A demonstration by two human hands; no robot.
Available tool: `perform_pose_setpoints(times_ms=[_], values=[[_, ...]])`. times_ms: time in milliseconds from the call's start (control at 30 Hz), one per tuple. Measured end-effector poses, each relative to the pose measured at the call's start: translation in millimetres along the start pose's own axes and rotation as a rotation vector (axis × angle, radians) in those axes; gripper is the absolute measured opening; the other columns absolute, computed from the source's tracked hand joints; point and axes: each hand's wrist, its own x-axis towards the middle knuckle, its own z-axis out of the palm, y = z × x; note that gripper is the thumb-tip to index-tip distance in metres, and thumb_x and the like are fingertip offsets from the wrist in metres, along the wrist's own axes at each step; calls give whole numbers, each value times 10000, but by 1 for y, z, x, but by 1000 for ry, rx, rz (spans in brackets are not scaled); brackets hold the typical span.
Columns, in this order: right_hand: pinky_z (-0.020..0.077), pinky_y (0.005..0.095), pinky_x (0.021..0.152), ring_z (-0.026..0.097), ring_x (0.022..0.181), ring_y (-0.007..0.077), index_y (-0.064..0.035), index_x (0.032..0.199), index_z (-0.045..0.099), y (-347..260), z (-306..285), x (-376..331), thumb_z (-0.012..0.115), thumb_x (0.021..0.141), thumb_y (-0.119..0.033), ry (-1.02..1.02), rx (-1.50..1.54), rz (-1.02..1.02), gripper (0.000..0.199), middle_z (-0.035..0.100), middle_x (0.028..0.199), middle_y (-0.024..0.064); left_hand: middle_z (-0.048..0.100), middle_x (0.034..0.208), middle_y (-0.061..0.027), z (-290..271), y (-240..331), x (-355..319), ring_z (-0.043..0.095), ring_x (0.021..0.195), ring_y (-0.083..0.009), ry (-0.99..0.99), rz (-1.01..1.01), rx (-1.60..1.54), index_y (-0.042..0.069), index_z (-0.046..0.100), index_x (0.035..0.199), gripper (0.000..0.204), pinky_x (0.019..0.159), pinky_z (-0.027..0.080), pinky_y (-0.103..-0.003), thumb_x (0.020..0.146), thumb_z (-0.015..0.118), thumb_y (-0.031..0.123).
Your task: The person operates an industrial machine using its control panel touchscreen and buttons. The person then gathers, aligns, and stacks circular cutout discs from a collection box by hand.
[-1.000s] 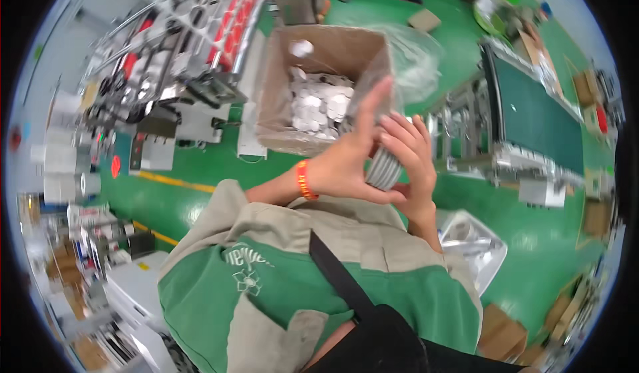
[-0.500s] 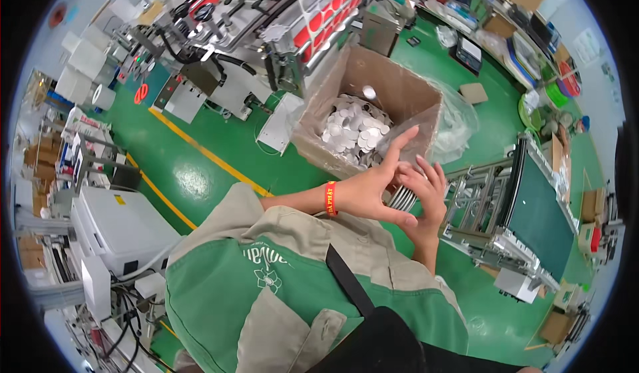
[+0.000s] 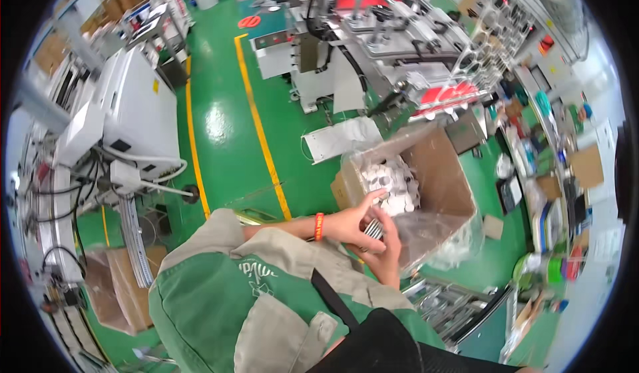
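A short stack of thin, round, silvery-white discs (image 3: 374, 229) sits between my two hands, in front of my chest. My left hand (image 3: 347, 227), with a red band at its wrist, closes on the stack from the left, its thumb along the near side. From the right, my right hand (image 3: 387, 252) curls its fingers around the same discs. Just beyond my fingers stands an open cardboard box (image 3: 440, 166) lined with clear plastic. Inside it lies a heap of similar loose white discs (image 3: 398, 181). The discs' undersides are hidden by my fingers.
Behind the box is a machine with red strips (image 3: 446, 94) and metal rails. A white plate (image 3: 343, 140) juts out low beside it. To the left stands a white cabinet (image 3: 142, 123); at lower right, a green-topped conveyor (image 3: 486, 333). Yellow lines (image 3: 256, 123) cross the green floor.
My view has swung left, so the box and machine appear farther right. My fingers, more spread before, are now closer around the disc stack, which stays between both hands.
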Motion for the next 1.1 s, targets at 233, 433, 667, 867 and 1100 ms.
perform_pose_setpoints(times_ms=[233,433,667,867,1100], values=[[428,383,865,538,1031,309,-21,1095,533,31,38,24,741,570,-62,-143,28,-173,566,588,1043,138,380,1249,-185,-17,-5,-53,506,1042,-193,282,-9,234,189,-113,1381,995,842,436,-328,776,675,144],[392,410,900,449,1106,324,-2,1238,389,155,-8,73,773,651,-224,844,-407,122,735,405,1262,193,339,1298,-162,-72,-11,-77,511,1039,-255,356,-101,111,187,-62,1384,931,836,451,-336,798,656,273],[341,565,896,303,1197,449,-50,1377,168,282,24,14,730,595,-507,247,-1427,1102,1066,140,1412,237,388,1279,-108,-198,16,-99,497,1060,-206,409,98,96,125,279,1335,614,872,426,-323,824,616,165],[392,509,852,553,959,364,-60,1212,487,270,165,94,532,768,-439,-258,-1076,667,586,586,1040,166,474,1211,-92,-307,43,-147,526,1007,-165,768,120,87,57,386,1277,460,870,418,-295,854,559,106],[437,414,850,554,970,335,-61,1095,571,250,277,202,565,714,-402,-692,-567,526,511,591,1038,172,479,1210,-93,-375,48,-156,526,980,-135,690,15,2,39,383,1280,440,840,412,-250,864,524,63]])
